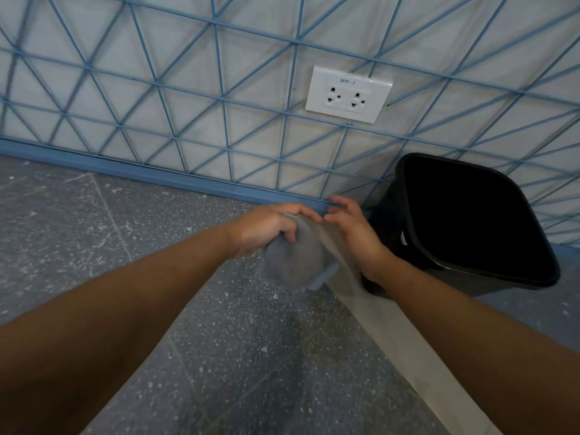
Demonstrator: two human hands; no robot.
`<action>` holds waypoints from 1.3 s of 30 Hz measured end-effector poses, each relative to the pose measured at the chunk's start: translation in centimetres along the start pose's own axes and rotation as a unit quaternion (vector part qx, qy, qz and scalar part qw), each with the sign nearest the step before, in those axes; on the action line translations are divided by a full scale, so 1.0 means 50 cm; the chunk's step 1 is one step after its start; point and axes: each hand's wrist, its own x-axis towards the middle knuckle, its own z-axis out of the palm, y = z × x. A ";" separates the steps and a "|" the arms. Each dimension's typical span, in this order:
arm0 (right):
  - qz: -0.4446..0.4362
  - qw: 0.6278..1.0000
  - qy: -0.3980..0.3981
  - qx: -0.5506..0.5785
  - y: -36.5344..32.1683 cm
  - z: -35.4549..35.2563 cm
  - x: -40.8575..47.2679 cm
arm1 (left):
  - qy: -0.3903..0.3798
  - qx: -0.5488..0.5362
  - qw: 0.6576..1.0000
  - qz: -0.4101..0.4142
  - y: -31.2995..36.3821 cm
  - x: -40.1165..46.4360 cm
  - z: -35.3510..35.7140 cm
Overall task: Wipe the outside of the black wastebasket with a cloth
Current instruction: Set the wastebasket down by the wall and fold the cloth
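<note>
Head view, looking down at a floor and the foot of a wall. Two bare forearms reach in from the bottom edge, one from each side, and their hands meet near the middle of the picture. The left hand [270, 227] is clenched round one grey cloth [293, 265], fingers curled over its top edge; the cloth hangs bunched below the hand, with a pale blue corner showing at its lower right. The right hand [353, 232] is just beside the left, fingers spread and bent, fingertips close to the cloth's upper edge; motion blur hides whether it touches or grips the cloth.

One black wastebasket [392, 221] stands on the floor [94, 230] at the right, against the wall, just beyond the right wrist. Its mouth faces the camera and the inside is dark. The cloth is apart from it.

The floor is grey speckled tile. The wall [157, 89] is white with a blue line pattern and a blue baseboard. One white outlet plate [348, 94] with two sockets is fixed above the hands.
</note>
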 end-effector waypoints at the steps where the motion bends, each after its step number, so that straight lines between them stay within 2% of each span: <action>1: 0.046 0.996 -0.067 0.027 0.002 0.004 0.007 | -0.020 0.024 1.000 -0.001 0.006 -0.002 -0.001; 3: 0.130 0.971 -0.187 0.073 0.010 0.003 0.006 | -0.044 0.061 0.997 -0.002 0.011 -0.003 -0.008; 4: 0.159 0.958 -0.216 0.106 0.020 -0.001 0.007 | -0.047 0.077 0.996 -0.005 0.011 -0.004 -0.011; 6: 0.175 0.951 -0.220 0.131 0.039 -0.005 0.009 | -0.040 0.121 0.992 -0.014 0.007 -0.007 -0.020; 8: 0.137 0.970 -0.190 0.070 0.053 -0.003 0.011 | -0.035 0.154 0.987 -0.030 -0.012 -0.003 -0.028; 10: 0.063 0.986 -0.149 -0.048 0.060 -0.003 0.006 | -0.041 0.190 0.980 -0.035 -0.042 0.007 -0.033; 13: -0.051 0.971 -0.129 -0.193 0.063 -0.006 -0.015 | -0.063 0.271 0.960 -0.026 -0.092 0.018 -0.044; 15: -0.082 0.952 -0.132 -0.263 0.069 -0.012 -0.026 | -0.070 0.307 0.948 -0.036 -0.115 0.017 -0.053; 18: -0.073 0.941 -0.147 -0.294 0.074 -0.020 -0.034 | -0.066 0.262 0.962 -0.049 -0.127 0.014 -0.063; 22: -0.040 0.951 -0.101 -0.291 0.084 -0.023 -0.003 | -0.042 0.147 0.986 -0.069 -0.138 0.034 -0.067; 29: 0.033 0.933 0.040 -0.356 0.128 0.013 0.108 | 0.120 0.176 0.976 -0.048 -0.169 0.142 -0.049; 35: 0.040 0.910 0.129 -0.391 0.128 0.004 0.181 | 0.184 0.172 0.968 -0.015 -0.177 0.207 -0.040; 39: 0.065 0.926 0.144 -0.342 0.138 0.014 0.214 | 0.201 0.207 0.957 -0.040 -0.184 0.226 -0.035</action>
